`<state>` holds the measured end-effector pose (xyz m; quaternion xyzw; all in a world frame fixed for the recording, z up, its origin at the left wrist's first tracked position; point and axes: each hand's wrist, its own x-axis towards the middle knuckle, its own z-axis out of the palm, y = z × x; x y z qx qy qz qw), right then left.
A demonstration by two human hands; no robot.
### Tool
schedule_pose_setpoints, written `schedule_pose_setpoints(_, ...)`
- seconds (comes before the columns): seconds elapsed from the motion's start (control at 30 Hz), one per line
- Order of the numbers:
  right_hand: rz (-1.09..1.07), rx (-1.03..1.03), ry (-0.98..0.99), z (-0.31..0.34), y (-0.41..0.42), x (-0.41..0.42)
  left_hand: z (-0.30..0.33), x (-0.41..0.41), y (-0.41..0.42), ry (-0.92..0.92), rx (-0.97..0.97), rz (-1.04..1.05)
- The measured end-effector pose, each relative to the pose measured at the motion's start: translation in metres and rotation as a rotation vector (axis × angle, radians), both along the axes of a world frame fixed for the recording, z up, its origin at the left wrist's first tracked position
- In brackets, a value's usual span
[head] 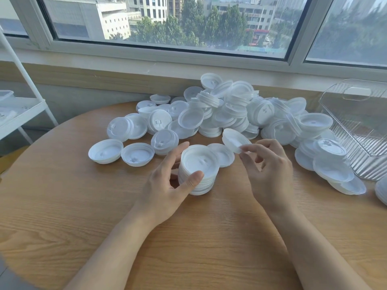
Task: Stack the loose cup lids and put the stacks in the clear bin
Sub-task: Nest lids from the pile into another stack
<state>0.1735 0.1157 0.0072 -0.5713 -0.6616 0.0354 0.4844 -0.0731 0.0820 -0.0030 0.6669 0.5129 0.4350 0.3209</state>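
— Left hand [167,181]?
— Curled around the stack of lids [198,170], thumb on the near side, fingers on the far-left side. Stack standing upright on the round wooden table [83,216], hollow sides up.

— And the right hand [270,170]?
— Pinching one single lid [235,142] at its edge, between thumb and index finger. Held tilted in the air, just right of the stack and a little beyond it, not touching it. Other fingers loosely bent.

— Where the loose lids?
— In a big pile of lids [230,109] at the far side of the table, under the window [167,24]. Some mounded on each other, some already nested in short stacks, some lying flat and alone. Two separate ones at the left, open side up: one lid [105,151] and beside it another lid [137,154], nearly touching.

— The clear bin [360,126]?
— At the far right edge of the table, ribbed walls, a handle hole in its far end wall. Lids lying right against its left side. Contents hard to tell through the ribbed plastic.

— Anything else?
— A white shelf [18,109] at the left, beside the table.
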Motion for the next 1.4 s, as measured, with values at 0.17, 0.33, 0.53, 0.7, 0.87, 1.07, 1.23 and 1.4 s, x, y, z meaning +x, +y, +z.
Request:
schedule_pose_setpoints(0.17,0.245,0.137,-0.070,0.012,-0.018,-0.017,0.000,0.001,0.000,-0.019,0.001,-0.005)
schedule_pose_setpoints(0.33,0.360,0.221,-0.186,0.009,-0.022,-0.028,0.000,0.002,-0.001,-0.063,0.037,-0.023)
schedule_pose_setpoints(0.53,0.429,0.183,-0.184,0.011,-0.026,-0.028,0.001,0.000,-0.001,-0.032,0.040,-0.017)
schedule_pose_setpoints(0.7,0.342,0.023,-0.084,0.012,-0.027,-0.031,0.003,0.001,-0.002,-0.047,0.047,-0.014)
schedule_pose_setpoints(0.87,0.288,-0.132,-0.137,0.000,-0.022,-0.036,0.005,0.002,-0.003,-0.072,0.057,-0.001)
schedule_pose_setpoints(1.07,0.306,-0.166,-0.138,-0.001,-0.020,-0.034,0.002,0.001,0.000,-0.050,0.058,-0.014)
schedule_pose_setpoints(1.23,0.298,-0.165,-0.117,-0.003,-0.020,-0.033,0.001,-0.004,0.002,0.008,0.062,-0.004)
schedule_pose_setpoints(1.4,0.300,-0.188,-0.099,-0.005,-0.018,-0.034,0.000,-0.006,0.002,0.046,0.048,0.003)
